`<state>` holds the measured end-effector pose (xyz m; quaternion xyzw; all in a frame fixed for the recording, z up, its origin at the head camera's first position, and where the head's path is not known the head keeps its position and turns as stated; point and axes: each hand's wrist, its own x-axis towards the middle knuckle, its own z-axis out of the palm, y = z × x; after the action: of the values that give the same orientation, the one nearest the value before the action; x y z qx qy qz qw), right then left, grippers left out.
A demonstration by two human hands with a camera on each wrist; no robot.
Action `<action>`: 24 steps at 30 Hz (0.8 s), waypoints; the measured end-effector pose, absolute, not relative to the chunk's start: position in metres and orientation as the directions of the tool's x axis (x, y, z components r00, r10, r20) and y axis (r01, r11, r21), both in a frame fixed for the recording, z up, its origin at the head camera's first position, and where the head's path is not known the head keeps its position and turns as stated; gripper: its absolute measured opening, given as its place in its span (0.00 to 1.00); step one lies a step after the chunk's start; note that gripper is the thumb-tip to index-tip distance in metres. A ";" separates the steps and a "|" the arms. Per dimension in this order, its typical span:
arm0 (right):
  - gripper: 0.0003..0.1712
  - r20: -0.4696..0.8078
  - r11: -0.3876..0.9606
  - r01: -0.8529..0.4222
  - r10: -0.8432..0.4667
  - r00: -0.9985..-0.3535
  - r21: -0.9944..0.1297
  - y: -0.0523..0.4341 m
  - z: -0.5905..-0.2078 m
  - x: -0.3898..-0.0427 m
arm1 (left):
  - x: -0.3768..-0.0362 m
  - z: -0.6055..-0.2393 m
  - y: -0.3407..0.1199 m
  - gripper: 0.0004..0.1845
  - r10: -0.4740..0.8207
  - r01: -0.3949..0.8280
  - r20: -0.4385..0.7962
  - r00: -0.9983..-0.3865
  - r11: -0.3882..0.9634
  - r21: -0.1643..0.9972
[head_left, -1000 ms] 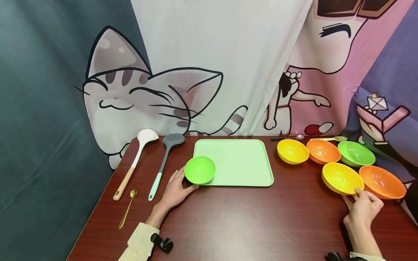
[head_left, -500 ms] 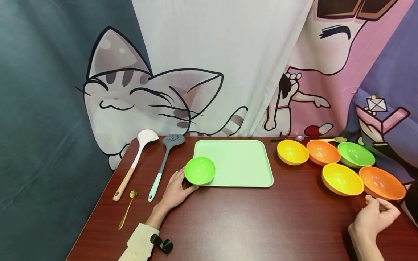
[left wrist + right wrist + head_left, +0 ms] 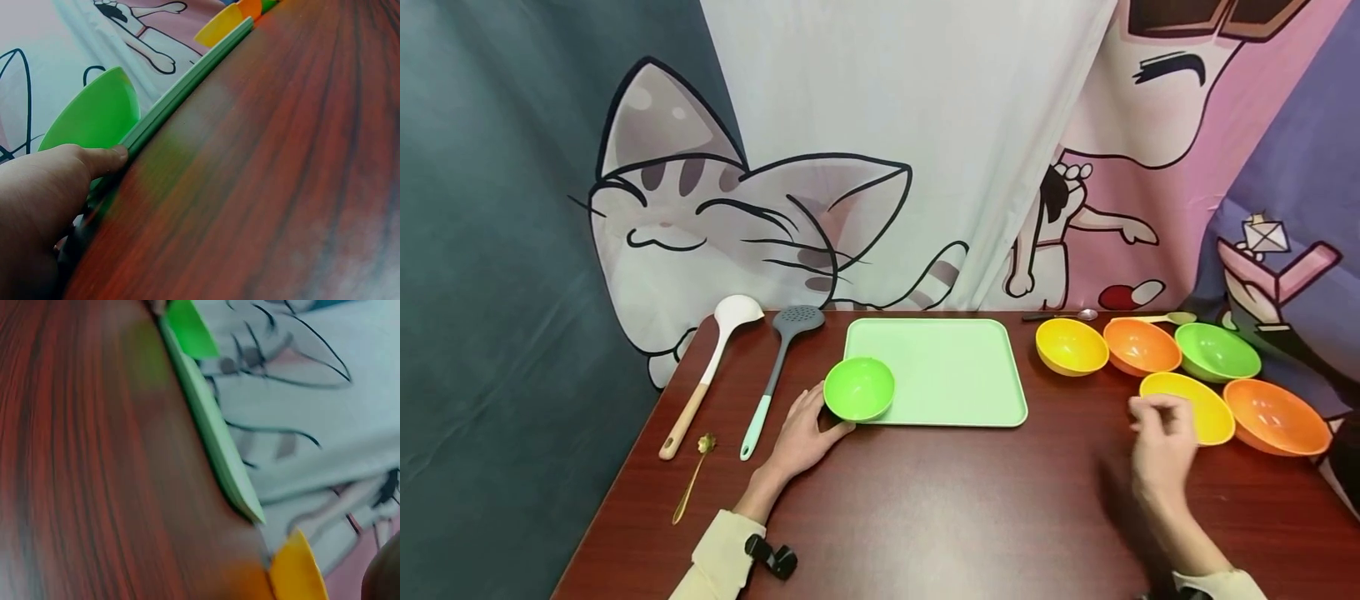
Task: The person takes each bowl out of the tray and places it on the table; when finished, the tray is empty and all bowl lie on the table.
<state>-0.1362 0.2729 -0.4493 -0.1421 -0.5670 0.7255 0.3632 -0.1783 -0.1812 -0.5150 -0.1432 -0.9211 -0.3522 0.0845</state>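
My left hand [image 3: 801,437] lies against the near left side of a light green bowl [image 3: 859,390], which stands on the left front corner of a pale green tray [image 3: 955,414]. Its thumb reaches straight along the tray's near edge [image 3: 134,140] in the left wrist view, and its other fingers are mostly hidden there. My right hand [image 3: 1163,454] hovers, loosely curled, with nothing seen in it. It partly covers the front yellow bowl [image 3: 1206,408]; whether it touches that bowl cannot be told. Only a dark blurred part of a hand [image 3: 384,572] shows in the right wrist view.
Beside the front yellow bowl sits an orange bowl [image 3: 1277,417]. Behind are another yellow bowl [image 3: 1071,348], orange bowl [image 3: 1142,348] and green bowl [image 3: 1217,352], with two spoons at the back edge. On the left lie a white ladle [image 3: 718,358], grey skimmer [image 3: 782,358] and gold spoon [image 3: 694,483].
My right hand let go of the front yellow bowl, drew back to the right, then swung left in front of it. My left hand and the light green bowl stayed put.
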 end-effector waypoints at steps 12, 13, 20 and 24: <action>0.08 -0.001 0.110 0.005 0.035 -0.999 -0.994 0.151 -0.460 -0.183 | -0.181 -0.513 -0.184 0.43 0.213 0.326 0.251 -0.944 0.708 0.626; 0.08 -0.003 0.110 0.003 0.005 -1.000 -0.994 0.139 -0.460 -0.187 | -0.181 -0.512 -0.184 0.43 0.214 0.327 0.251 -0.944 0.710 0.624; 0.09 -0.006 0.084 0.006 0.001 -1.000 -0.996 0.076 -0.462 -0.203 | -0.179 -0.515 -0.184 0.42 0.213 0.318 0.239 -0.947 0.713 0.625; 0.18 -0.080 0.036 0.078 -0.057 -0.995 -0.996 0.055 -0.446 -0.196 | -0.179 -0.515 -0.184 0.43 0.210 0.315 0.239 -0.948 0.720 0.619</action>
<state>-0.1960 0.0555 -0.4457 -0.0075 -0.7182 0.6941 -0.0487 -0.1789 -0.1836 -0.5148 -0.1421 -0.9241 -0.3465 0.0760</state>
